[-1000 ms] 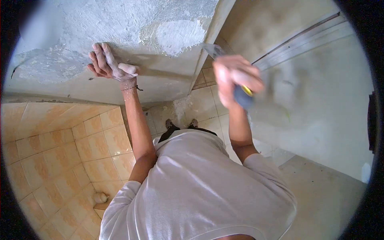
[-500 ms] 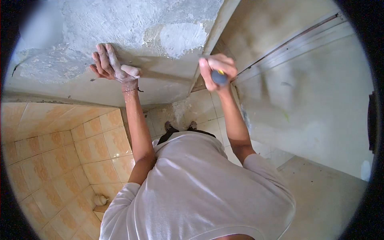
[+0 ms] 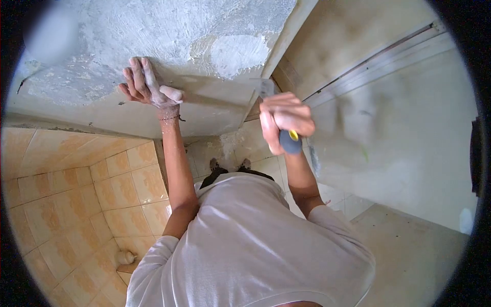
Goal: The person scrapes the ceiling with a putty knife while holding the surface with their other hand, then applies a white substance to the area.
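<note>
My left hand [image 3: 148,87], dusted with white powder, lies against the wall [image 3: 204,105] with its fingers spread. Rough grey-white plaster [image 3: 148,30] covers the wall's upper part, and a paler patch [image 3: 238,55] lies near its right edge. My right hand [image 3: 287,122] is wrapped round the dark handle with a yellow mark of a scraper [image 3: 266,88]. The scraper's blurred blade points up and left, beside the wall's right edge. Whether the blade touches that edge, I cannot tell.
Orange-patterned tiles [image 3: 123,192] line a recess at the lower left, where a small pale object [image 3: 126,257] sits on a ledge. A pale panel [image 3: 399,128] stands at the right. Powder lies on the floor tiles [image 3: 250,138] near my feet.
Over the last second my right hand has moved left, up and then back down with the scraper, whose blade shows again. My left hand stays on the wall, slightly further right in view.
</note>
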A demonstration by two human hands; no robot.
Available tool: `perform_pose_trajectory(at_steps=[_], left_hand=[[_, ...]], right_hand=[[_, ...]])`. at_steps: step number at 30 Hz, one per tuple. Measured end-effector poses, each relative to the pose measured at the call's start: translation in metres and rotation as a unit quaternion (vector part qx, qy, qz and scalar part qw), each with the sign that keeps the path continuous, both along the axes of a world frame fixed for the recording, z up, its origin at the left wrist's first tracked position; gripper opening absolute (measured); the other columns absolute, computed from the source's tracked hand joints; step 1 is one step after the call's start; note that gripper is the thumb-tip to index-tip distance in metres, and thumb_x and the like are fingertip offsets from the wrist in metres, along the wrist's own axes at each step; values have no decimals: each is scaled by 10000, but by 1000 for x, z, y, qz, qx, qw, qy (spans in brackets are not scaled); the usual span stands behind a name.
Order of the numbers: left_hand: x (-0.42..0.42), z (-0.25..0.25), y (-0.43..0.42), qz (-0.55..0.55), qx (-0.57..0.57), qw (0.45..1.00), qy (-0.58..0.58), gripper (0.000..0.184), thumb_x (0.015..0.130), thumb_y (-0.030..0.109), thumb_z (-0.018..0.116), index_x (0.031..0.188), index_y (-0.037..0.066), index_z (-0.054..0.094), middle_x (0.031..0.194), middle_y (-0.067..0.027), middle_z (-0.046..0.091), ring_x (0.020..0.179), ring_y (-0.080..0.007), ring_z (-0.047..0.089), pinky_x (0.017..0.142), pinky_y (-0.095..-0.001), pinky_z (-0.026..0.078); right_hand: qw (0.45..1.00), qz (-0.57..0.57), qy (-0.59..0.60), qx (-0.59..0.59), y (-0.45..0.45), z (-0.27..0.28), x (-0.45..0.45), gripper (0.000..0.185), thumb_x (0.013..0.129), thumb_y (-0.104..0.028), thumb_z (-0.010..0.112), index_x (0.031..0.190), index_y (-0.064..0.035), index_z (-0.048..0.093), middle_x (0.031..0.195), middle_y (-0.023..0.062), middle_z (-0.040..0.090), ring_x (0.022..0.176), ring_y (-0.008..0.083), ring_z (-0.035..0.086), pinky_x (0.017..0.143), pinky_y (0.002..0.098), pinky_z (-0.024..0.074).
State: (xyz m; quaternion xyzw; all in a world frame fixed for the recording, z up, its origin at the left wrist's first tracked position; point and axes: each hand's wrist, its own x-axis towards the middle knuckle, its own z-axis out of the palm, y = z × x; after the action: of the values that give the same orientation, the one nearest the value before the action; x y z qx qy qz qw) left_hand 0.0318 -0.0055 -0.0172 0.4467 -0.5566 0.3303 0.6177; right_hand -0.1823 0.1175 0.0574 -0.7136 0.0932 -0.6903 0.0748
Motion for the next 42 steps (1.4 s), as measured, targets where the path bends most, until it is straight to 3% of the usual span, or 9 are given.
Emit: perform_pose_trajectory(at_steps=[6, 11, 14, 15, 19, 21, 24, 25, 42], left_hand=[[0, 0, 3, -14, 13, 1000, 2, 835, 941, 590, 26, 1266, 56, 579, 1365, -100, 518, 1346, -275, 361, 1157, -478, 106], [0, 2, 1, -20, -30, 999, -18, 647, 939, 386, 133, 1285, 52, 565, 1380, -101, 507, 1356, -276, 352, 1158, -475, 108], [-1, 3, 6, -19, 6, 1000, -9, 734, 962, 503, 79, 1280, 57, 567, 1378, -100, 508, 1352, -273, 355, 1159, -469, 110], [1, 3, 5, -19, 3, 1000, -11, 762, 961, 531, 61, 1280, 61, 568, 1378, -98, 508, 1351, -274, 356, 1158, -469, 111], [3, 0, 0, -16, -15, 1000, -17, 874, 937, 624, -6, 1275, 61, 571, 1377, -97, 509, 1351, -275, 357, 1157, -469, 110], [3, 2, 0, -9, -11, 1000, -16, 881, 934, 629, -8, 1273, 59, 573, 1371, -97, 515, 1351, -275, 358, 1157, -470, 112], [2, 2, 7, -2, 19, 1000, -12, 944, 900, 678, -34, 1267, 60, 577, 1362, -96, 523, 1350, -274, 361, 1157, -471, 113], [1, 2, 8, 4, 40, 999, -5, 999, 868, 722, -56, 1263, 62, 580, 1358, -95, 525, 1349, -273, 363, 1157, -471, 112], [0, 2, 0, -4, -7, 1000, 6, 1010, 861, 729, -65, 1239, 72, 602, 1330, -96, 553, 1329, -267, 391, 1154, -469, 122]], right_hand=[[983, -163, 32, 75, -37, -27, -5, 401, 739, 114, 568, 544, -91, 284, 459, -9, 339, 354, 137, 354, 373, 286, 247], [1000, -27, 6, 6, 1, 5, 2, 398, 717, 146, 533, 548, -86, 257, 461, -3, 325, 348, 133, 319, 355, 284, 207], [997, -56, -19, -44, -11, 3, 9, 389, 704, 160, 516, 557, -83, 250, 463, -1, 312, 346, 131, 303, 347, 285, 194], [993, -99, 65, 14, -22, -12, -3, 359, 681, 129, 589, 531, -86, 344, 457, -1, 408, 351, 155, 431, 356, 286, 339], [995, -93, 6, 33, -24, -35, 0, 359, 676, 125, 598, 530, -83, 343, 472, 13, 407, 363, 147, 437, 358, 281, 328], [999, -31, -8, -13, -2, -9, 6, 389, 679, 160, 512, 559, -82, 233, 458, -12, 281, 350, 129, 285, 356, 268, 190], [999, -35, 21, -17, 3, 5, 7, 387, 674, 163, 507, 560, -81, 229, 459, -9, 274, 351, 134, 278, 352, 271, 198], [996, -80, 49, 4, -7, -12, 0, 371, 663, 127, 598, 532, -76, 317, 477, 18, 392, 362, 155, 402, 355, 279, 308], [997, -68, 8, 25, -3, -27, 10, 371, 717, 141, 527, 534, -51, 268, 458, 27, 353, 353, 167, 349, 350, 286, 256]])
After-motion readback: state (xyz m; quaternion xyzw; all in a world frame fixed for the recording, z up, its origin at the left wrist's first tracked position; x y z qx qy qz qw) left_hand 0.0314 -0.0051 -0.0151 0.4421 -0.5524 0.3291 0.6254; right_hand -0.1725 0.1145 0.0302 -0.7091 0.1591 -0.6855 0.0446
